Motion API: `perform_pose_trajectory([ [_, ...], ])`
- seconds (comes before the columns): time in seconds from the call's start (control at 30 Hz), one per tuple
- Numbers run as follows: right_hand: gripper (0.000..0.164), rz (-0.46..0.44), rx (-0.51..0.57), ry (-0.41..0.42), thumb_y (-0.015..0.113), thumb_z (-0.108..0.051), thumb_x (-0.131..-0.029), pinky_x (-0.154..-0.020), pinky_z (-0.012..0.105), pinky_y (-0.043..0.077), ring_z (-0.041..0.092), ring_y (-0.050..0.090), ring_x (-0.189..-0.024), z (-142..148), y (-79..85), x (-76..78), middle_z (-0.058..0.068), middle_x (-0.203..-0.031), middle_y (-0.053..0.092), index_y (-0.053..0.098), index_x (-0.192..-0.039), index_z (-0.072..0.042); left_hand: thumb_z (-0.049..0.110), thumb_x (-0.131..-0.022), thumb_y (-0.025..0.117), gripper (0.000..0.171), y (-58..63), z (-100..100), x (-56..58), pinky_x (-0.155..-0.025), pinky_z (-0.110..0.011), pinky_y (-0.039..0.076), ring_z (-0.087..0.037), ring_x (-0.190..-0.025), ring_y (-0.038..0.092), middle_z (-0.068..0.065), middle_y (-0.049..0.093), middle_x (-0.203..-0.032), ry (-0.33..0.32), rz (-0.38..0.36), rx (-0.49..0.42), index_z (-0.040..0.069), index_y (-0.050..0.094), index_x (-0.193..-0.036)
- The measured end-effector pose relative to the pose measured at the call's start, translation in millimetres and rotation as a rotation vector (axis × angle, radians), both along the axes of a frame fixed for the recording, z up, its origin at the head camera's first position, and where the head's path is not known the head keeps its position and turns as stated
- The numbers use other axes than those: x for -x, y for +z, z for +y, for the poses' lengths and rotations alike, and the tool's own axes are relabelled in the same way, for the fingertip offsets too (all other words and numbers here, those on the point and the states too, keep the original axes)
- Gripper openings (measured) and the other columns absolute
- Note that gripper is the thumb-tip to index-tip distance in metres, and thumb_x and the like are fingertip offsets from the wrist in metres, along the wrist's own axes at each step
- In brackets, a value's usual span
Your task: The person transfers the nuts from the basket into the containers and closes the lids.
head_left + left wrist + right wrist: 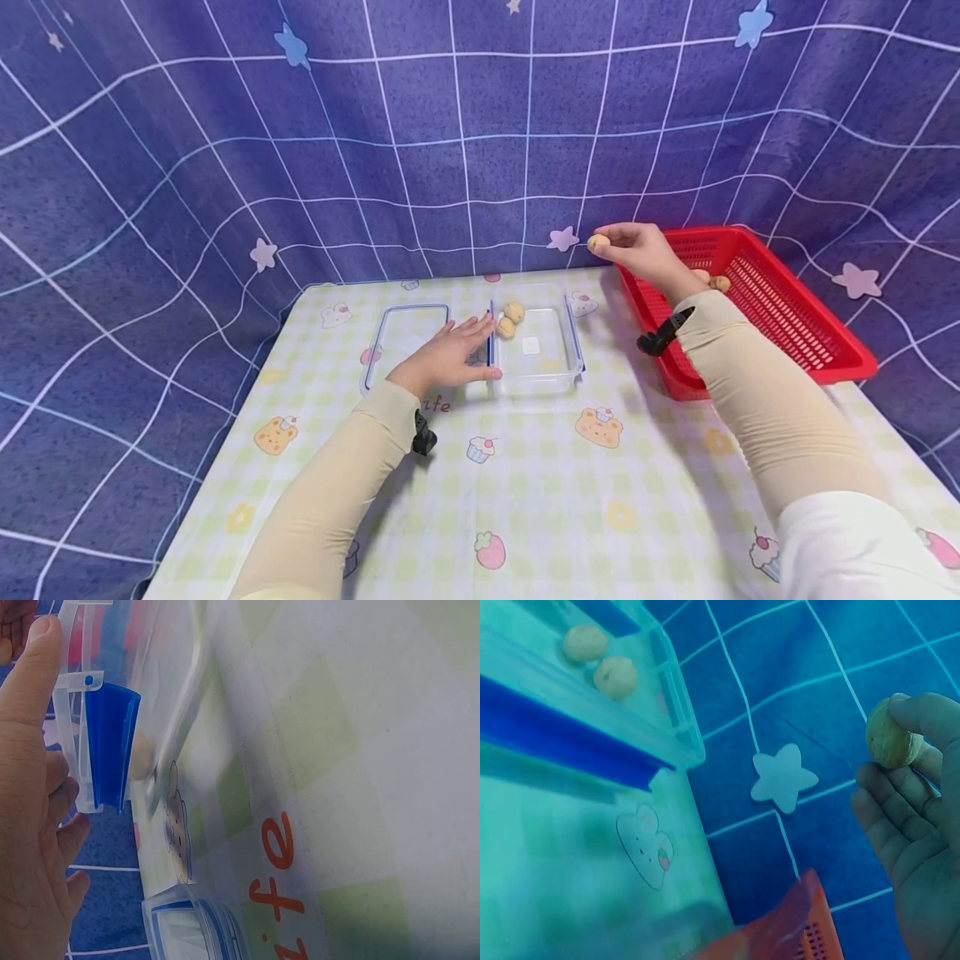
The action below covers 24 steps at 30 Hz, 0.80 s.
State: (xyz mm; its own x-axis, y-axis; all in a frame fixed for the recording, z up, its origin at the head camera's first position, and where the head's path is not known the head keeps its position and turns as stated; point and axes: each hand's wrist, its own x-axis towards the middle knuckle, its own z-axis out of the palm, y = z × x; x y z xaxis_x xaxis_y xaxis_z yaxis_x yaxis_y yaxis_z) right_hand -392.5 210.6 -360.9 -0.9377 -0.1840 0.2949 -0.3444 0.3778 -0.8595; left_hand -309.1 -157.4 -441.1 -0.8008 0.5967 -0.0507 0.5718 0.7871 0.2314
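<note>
- Walnut, head view: pinched by the right hand, near the red basket; grip lightly but securely.
- Left wrist view: left hand, fingers spread, beside the clear container's blue latch; best steadied without tilting.
- Right wrist view: pinch narrow, walnut apart from container.

A deep blue-purple curtain hangs behind the surface and to both sides of it, crossed by wavy white and light-blue grid lines. Two light-blue stars sit high on it, with paler stars lower down. The surface is covered by a pale green-and-white checked cloth printed with orange bear faces, cupcakes, strawberries, yellow flowers and a white bunny face. Red-orange letters reading "ife" show large in the left wrist view.
</note>
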Motion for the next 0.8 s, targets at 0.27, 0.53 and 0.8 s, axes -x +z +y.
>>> perform_pose_trajectory([
  [0.27, 0.038, -0.003, 0.032, 0.04, 0.077, -0.012, -0.091, -0.074, 0.014, 0.053, -0.001, 0.066, -0.082, -20, 0.5, -3.4, 0.0, -0.097, 0.076, 0.069, -0.123, 0.006, 0.073, -0.092, 0.051, 0.099, 2.0, 1, -1.0, -0.125, -0.05, -0.001, -0.021, -0.155, 0.007, 0.0, 0.011, -0.169, 0.008, -0.021, -0.002, 0.013, 0.017, -0.163],
  [0.53, 0.037, -0.009, 0.104, 0.085, 0.075, -0.007, -0.092, -0.078, 0.015, 0.052, -0.001, 0.067, -0.085, -36, -5.6, -2.4, 0.001, -0.098, 0.076, 0.067, -0.124, 0.009, 0.076, -0.09, 0.05, 0.102, -1.1, -1, 1.3, -0.125, -0.05, -0.001, -0.022, -0.156, 0.008, 0.0, 0.011, -0.169, 0.002, -0.016, -0.009, 0.012, 0.017, -0.163],
  [0.8, 0.034, 0.001, 0.097, 0.096, 0.075, -0.007, -0.092, -0.078, 0.015, 0.053, -0.001, 0.066, -0.084, -54, -7.3, -1.7, 0.008, -0.105, 0.076, 0.068, -0.121, 0.01, 0.074, -0.091, 0.052, 0.1, -1.2, 0, 1.9, -0.125, -0.049, -0.002, -0.02, -0.156, 0.008, 0.0, 0.011, -0.169, 0.009, -0.012, 0.001, 0.014, 0.016, -0.163],
])
